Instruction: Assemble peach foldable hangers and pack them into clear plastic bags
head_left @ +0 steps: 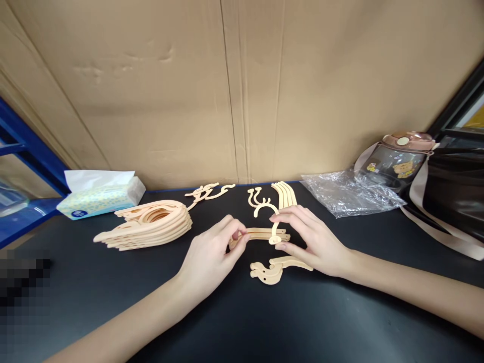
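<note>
Bare forearms (143, 317) come in closest, leaning over the black tabletop (242, 327), and all the action is between the hands. From the far left: a tissue pack (98, 199), then a nested stack of folding-hanger bodies (151, 224), with loose hook pieces (207, 192) farther back. Now the left hand (214, 249), thumb and forefinger pressed together; whether anything is caught there I can't tell. Just beyond, two curved hanger arms (264, 233) lie side by side. And there's the hook (275, 227), in the middle, upright, pinched between the right hand's (315, 239) forefinger and thumb! Positioning that hook looks like the step in hand; I'd say the next move calls for a steady pinch and careful alignment of its base. Nearer lie loose hanger parts (268, 272); farther back, a row of arms (284, 194). Far right, a clear plastic bag (351, 194) and a strapped water bottle (397, 161).
</note>
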`<state>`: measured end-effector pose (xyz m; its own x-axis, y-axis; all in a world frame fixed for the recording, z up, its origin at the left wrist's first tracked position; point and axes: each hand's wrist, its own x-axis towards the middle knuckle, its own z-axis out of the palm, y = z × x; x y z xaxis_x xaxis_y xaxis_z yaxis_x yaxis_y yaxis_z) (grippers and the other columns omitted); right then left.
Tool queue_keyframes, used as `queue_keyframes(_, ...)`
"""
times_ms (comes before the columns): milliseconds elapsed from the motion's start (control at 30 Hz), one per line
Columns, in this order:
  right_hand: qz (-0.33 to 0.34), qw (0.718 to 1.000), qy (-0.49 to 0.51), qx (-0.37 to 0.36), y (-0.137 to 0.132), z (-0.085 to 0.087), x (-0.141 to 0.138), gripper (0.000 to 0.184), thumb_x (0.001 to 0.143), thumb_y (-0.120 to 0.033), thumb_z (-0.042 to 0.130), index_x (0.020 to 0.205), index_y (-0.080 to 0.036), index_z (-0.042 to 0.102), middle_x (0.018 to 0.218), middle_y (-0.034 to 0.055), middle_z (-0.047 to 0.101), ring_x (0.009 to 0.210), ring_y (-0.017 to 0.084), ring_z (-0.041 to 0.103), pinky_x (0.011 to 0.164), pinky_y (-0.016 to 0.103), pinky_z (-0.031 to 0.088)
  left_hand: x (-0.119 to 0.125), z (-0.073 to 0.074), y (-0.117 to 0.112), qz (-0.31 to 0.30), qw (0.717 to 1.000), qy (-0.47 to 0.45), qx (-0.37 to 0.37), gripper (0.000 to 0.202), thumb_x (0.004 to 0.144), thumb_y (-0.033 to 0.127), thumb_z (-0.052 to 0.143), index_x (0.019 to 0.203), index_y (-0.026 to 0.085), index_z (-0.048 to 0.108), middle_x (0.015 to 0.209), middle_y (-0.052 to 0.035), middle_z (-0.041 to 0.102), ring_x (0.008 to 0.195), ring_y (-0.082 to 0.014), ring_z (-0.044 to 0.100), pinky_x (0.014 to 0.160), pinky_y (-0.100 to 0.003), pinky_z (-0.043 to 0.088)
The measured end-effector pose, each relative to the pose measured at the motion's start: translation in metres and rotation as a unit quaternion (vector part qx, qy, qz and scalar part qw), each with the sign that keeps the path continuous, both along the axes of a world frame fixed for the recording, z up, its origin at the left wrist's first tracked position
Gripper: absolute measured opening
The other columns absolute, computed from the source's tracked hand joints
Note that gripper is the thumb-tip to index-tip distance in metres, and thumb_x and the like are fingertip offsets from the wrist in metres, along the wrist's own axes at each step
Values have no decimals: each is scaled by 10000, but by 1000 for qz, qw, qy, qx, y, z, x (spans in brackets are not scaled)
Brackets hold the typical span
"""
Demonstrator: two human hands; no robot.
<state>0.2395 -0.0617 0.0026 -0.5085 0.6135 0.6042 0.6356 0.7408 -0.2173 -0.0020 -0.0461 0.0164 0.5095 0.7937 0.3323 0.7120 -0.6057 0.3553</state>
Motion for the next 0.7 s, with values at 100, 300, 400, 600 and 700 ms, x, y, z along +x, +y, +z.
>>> queue_keyframes(100, -15, 1000, 0, -5, 0, 0, 0, 308, 939, -361, 544, 1192, -190, 503, 1131, 114, 609, 1039, 243, 572, 870, 415, 471, -1, 8, -4, 23, 991, 118, 61, 189, 940, 349, 503, 834, 193, 524, 822, 5, 551, 649, -144, 544, 491, -242, 291)
queue_keyframes(300, -24, 1000, -3, -17, 1, -1, 1, 307, 942, -358, 544, 1195, -190, 504, 1144, 116, 606, 1045, 246, 567, 867, 419, 465, -6, 20, -5, 44, 972, 217, 80, 235, 906, 388, 569, 795, 188, 517, 835, -19, 547, 764, -202, 591, 490, -247, 290)
queue_keyframes(400, -24, 999, -5, -22, 1, -1, 1, 309, 940, -358, 548, 1196, -192, 500, 1148, 113, 604, 1049, 244, 561, 872, 418, 458, -7, 21, -3, 48, 971, 227, 61, 229, 910, 383, 568, 801, 189, 516, 831, -7, 539, 760, -193, 589, 496, -246, 302)
queue_keyframes(600, -26, 999, -6, -32, 1, -1, 1, 309, 937, -355, 557, 1189, -185, 501, 1150, 104, 598, 1052, 233, 556, 886, 405, 441, -7, 16, -1, 48, 966, 247, 51, 155, 927, 298, 553, 826, 183, 525, 851, 5, 536, 664, -147, 553, 491, -243, 311)
queue_keyframes(700, -25, 999, -8, -31, 1, -1, 1, 309, 936, -349, 557, 1191, -184, 499, 1149, 104, 600, 1050, 236, 556, 880, 401, 439, -8, 14, -1, 43, 967, 244, 56, 158, 926, 295, 553, 817, 184, 525, 843, 10, 539, 620, -134, 535, 478, -241, 302)
